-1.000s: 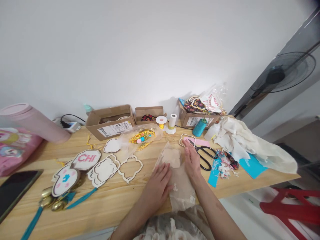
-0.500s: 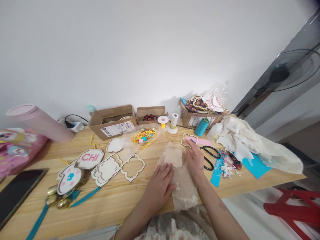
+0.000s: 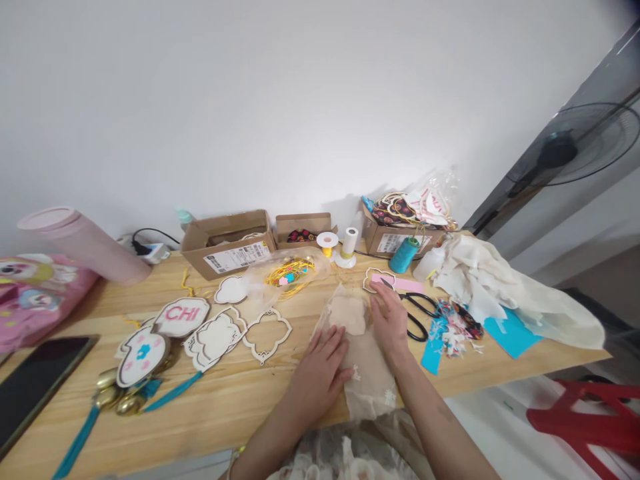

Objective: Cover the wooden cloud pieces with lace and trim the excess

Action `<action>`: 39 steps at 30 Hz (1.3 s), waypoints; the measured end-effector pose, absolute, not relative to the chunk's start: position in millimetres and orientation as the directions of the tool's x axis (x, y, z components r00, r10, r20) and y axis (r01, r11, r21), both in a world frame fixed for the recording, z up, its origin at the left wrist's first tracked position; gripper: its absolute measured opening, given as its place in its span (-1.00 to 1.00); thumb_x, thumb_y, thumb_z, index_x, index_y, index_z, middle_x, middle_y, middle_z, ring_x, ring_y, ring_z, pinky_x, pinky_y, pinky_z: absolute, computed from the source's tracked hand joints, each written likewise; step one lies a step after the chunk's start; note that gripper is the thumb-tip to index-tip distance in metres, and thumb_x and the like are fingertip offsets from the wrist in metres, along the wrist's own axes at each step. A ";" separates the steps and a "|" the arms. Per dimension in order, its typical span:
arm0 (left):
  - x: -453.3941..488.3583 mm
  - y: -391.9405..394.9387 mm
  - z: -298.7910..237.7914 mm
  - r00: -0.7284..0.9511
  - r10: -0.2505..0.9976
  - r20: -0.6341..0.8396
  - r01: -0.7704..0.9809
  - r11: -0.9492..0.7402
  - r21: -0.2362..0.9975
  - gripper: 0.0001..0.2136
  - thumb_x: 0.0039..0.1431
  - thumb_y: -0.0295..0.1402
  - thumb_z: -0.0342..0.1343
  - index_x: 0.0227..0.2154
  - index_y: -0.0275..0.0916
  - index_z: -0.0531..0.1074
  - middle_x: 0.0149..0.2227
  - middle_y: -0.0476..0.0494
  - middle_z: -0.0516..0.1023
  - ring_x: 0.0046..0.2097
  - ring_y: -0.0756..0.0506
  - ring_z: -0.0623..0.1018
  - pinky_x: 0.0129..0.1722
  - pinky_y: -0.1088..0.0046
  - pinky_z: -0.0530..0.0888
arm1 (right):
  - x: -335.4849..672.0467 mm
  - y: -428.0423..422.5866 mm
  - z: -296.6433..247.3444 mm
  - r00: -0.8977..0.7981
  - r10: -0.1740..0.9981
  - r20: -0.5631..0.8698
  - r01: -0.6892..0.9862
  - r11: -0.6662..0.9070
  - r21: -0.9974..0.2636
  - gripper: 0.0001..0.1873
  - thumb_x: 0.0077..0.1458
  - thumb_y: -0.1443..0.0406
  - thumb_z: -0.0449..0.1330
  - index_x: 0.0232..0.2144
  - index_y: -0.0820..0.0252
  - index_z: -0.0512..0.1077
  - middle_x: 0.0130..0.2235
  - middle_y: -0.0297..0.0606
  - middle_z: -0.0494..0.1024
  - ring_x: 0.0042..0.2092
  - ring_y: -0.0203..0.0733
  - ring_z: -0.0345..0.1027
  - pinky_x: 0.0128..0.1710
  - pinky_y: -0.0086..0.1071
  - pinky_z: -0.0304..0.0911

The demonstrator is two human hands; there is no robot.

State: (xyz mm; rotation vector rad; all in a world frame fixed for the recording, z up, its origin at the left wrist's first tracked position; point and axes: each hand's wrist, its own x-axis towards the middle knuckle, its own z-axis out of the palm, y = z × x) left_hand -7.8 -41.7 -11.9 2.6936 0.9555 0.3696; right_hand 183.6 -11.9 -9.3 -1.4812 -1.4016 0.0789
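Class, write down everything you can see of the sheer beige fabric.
The sheer fabric is pale beige, seemingly thin, with small white floral motifs near its front end. It lies on the wooden table, narrowing to a point at the far end. A cream scalloped shape shows there, on or beneath it: unclear. The left hand rests on it; the right hand is beside its right edge, contact unclear.

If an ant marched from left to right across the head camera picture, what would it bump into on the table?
Dark-screened device → white piece with a blue flower → hollow fancy frame → left hand → right hand → black scissor handles → colorful scraps → flat blue piece.
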 end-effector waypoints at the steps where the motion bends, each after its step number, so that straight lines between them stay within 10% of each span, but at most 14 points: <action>1: -7.7 -41.3 -11.7 0.752 0.642 0.149 0.576 -0.750 0.324 -0.59 0.19 -0.22 -0.19 0.05 -0.27 0.19 0.17 -0.21 0.15 0.19 -0.13 0.11 0.14 0.15 0.10 | 183.5 -11.7 -9.5 0.313 0.760 0.570 0.691 0.230 -0.685 -0.73 0.05 0.33 0.01 -0.19 0.21 0.38 -0.14 -0.12 0.46 -0.05 -0.14 0.27 -0.02 -0.12 0.17; 13: -13.7 -24.1 -1.3 0.578 0.750 0.322 0.542 -0.648 0.535 -0.77 0.15 -0.32 -0.11 -0.22 -0.16 0.42 0.01 -0.14 0.39 0.05 -0.09 0.35 0.02 0.26 0.29 | 177.1 -34.0 6.5 0.039 0.811 0.584 0.822 0.306 -0.480 -0.76 0.04 0.30 0.03 -0.24 0.18 0.41 -0.16 -0.14 0.49 -0.06 -0.09 0.29 -0.05 -0.14 0.20; 24: 29.7 77.5 12.2 0.430 0.902 0.033 0.771 -0.386 0.507 -0.89 0.04 -0.40 0.02 -0.43 -0.28 0.44 -0.39 -0.13 0.51 -0.28 -0.09 0.47 -0.22 0.34 0.36 | 154.4 -67.6 -15.4 -0.110 0.910 0.399 0.918 0.247 -0.310 -0.68 0.03 0.36 0.01 -0.14 0.17 0.39 -0.05 -0.16 0.44 0.04 -0.02 0.22 -0.01 -0.06 0.12; 39: 36.0 84.0 20.2 0.500 0.854 -0.146 0.813 -0.404 0.419 -0.71 0.13 -0.30 -0.01 -0.10 -0.28 0.29 -0.09 -0.18 0.37 -0.14 -0.10 0.43 -0.19 0.22 0.41 | 154.4 -70.8 -17.0 -0.090 0.936 0.341 0.910 0.217 -0.353 -0.66 0.05 0.35 0.01 -0.10 0.18 0.38 -0.01 -0.16 0.40 0.10 0.02 0.14 0.02 0.00 0.07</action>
